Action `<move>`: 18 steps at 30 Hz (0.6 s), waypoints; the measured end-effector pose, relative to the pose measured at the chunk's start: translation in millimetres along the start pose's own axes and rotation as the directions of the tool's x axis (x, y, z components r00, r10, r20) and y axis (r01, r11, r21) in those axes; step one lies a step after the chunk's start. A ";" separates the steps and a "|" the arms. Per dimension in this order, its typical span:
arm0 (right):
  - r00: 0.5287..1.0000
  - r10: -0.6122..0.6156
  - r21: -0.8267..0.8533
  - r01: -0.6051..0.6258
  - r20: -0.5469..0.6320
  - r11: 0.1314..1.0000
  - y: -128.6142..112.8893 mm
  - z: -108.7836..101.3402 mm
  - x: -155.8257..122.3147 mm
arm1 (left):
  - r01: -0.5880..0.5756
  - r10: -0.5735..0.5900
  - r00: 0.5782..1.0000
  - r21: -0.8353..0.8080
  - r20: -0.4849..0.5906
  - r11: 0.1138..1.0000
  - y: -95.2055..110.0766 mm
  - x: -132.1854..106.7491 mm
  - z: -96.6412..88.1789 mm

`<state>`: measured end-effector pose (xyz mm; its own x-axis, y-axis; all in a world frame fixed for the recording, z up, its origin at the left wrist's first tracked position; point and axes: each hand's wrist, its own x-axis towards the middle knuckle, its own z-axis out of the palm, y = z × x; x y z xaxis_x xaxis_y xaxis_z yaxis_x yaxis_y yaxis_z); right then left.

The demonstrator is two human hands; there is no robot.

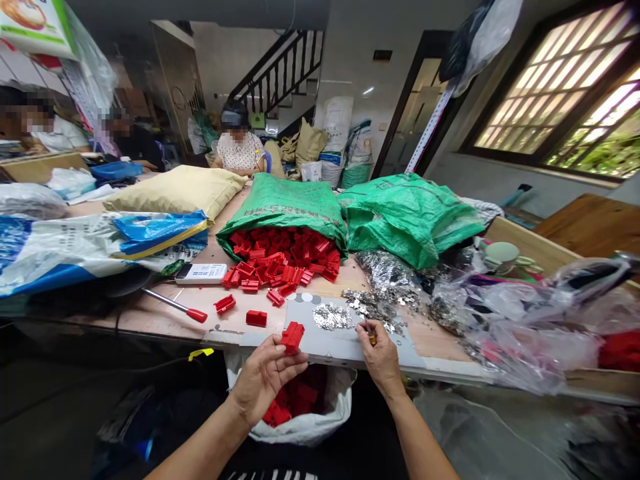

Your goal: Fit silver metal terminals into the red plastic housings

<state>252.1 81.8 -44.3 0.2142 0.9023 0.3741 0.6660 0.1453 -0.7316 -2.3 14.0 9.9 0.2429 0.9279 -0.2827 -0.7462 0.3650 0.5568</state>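
My left hand (pixel 270 373) is closed on a red plastic part (pixel 293 337), held up just above the table's front edge. Fingers of my right hand (pixel 381 357) are wrapped round a small yellow-handled tool (pixel 371 337) with a thin dark shaft; its tip is hard to make out. Between the hands lies a grey sheet (pixel 315 347) bearing a pile of small silvery metal pieces (pixel 332 317). More red parts (pixel 280 257) spill from a green woven sack (pixel 293 203), and a few lie singly nearer me. Below the edge, an open white sack (pixel 320 427) holds red parts.
A lever with a red grip (pixel 197 315) sticks out at left, near a white box (pixel 203 273). Another green sack (pixel 410 210) and clear plastic bags (pixel 545 340) crowd the right side. Across the table sits a person (pixel 240 150); other people are at far left.
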 end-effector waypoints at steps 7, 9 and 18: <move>1.000 -0.024 0.054 0.023 0.014 0.998 4.5 -1.0 3.0 | 0.044 -0.042 0.999 0.136 -0.022 0.990 -6.2 -5.8 5.9; 1.000 -0.022 0.050 0.021 0.015 0.999 5.7 -0.9 3.7 | 0.067 -0.066 0.998 0.161 -0.012 0.985 -9.7 -7.2 4.9; 0.999 0.003 0.000 -0.003 0.035 1.000 11.5 -0.3 9.3 | 0.049 -0.048 0.999 0.196 -0.010 0.979 -13.8 -6.9 2.5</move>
<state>261.9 91.7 -49.1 0.1907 0.9166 0.3515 0.6654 0.1425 -0.7327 7.8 2.8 6.2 0.2721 0.9085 -0.3172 -0.5972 0.4179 0.6846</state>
